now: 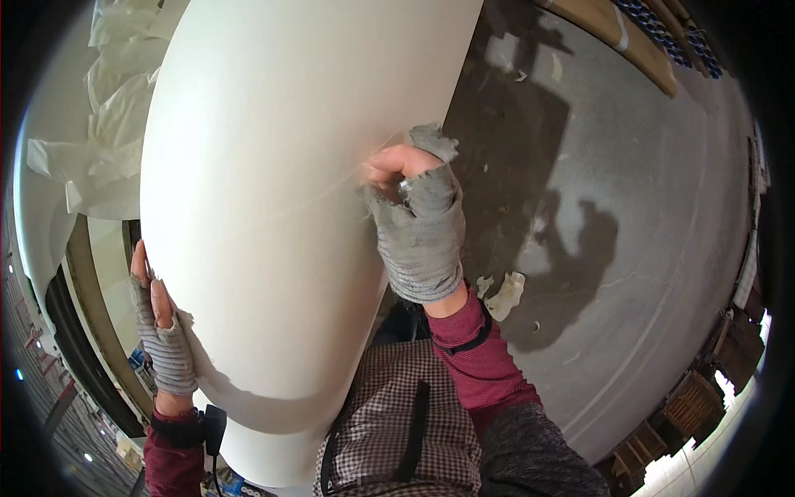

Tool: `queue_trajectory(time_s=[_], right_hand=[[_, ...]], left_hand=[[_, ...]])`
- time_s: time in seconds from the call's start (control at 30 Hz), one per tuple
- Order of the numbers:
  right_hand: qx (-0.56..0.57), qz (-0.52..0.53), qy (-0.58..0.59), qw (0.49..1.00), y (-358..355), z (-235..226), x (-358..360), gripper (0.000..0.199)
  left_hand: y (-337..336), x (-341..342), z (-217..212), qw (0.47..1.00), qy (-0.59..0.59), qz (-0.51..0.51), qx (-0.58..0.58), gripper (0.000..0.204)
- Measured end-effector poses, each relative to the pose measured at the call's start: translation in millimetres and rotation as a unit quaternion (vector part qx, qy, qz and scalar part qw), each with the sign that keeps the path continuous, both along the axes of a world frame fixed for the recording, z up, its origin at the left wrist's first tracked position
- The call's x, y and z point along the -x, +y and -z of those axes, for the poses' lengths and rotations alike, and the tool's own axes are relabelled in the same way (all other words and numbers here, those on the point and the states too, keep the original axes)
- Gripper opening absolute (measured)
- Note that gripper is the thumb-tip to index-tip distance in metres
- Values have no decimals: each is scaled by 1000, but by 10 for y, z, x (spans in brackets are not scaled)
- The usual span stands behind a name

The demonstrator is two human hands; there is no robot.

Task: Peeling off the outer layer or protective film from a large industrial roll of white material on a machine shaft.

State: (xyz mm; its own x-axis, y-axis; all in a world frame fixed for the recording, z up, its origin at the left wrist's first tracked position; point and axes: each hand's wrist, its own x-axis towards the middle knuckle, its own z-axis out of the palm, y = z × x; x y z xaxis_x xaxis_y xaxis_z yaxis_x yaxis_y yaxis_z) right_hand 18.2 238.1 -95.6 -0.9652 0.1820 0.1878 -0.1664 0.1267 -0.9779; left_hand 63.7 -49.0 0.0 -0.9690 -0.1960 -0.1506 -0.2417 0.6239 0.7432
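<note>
A large smooth white sheet (257, 166), bowed like a roll, stretches from in front of my body to the far edge of the view. My right hand (414, 215), in a worn grey fingerless glove, is over its right side with thumb and fingers pinched together. What the pinch holds, if anything, is too small to make out; a faint thin line runs across the sheet from the fingertips to the left. My left hand (161, 331), in a matching glove, lies along the sheet's left edge with its fingers stretched out.
Crumpled translucent plastic film (116, 124) hangs at the far left. On the grey concrete floor (646, 273) to the right lie torn pale scraps (505, 296). A long brown wrapped bundle (621, 37) lies at the far right, and wooden pallets (691, 406) stand at the near right.
</note>
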Motion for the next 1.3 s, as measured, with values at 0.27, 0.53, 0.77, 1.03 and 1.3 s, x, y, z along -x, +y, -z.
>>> queue_trajectory(time_s=[0.27,0.53,0.77,1.03,1.3], right_hand=[[-22,42,36,998,-35,-18,12,31],[12,33,27,999,-41,41,57,35],[-16,99,127,987,-181,71,89,27],[45,5,23,999,-108,8,-139,25],[3,-9,-70,998,-142,-214,-348,24]], left_hand=[[-30,-14,20,1000,6,-1,6,56],[-69,-9,17,998,17,17,60,54],[-73,7,-1,998,29,2,53,53],[-74,-14,19,997,62,16,46,50],[-95,18,74,995,85,26,55,48]])
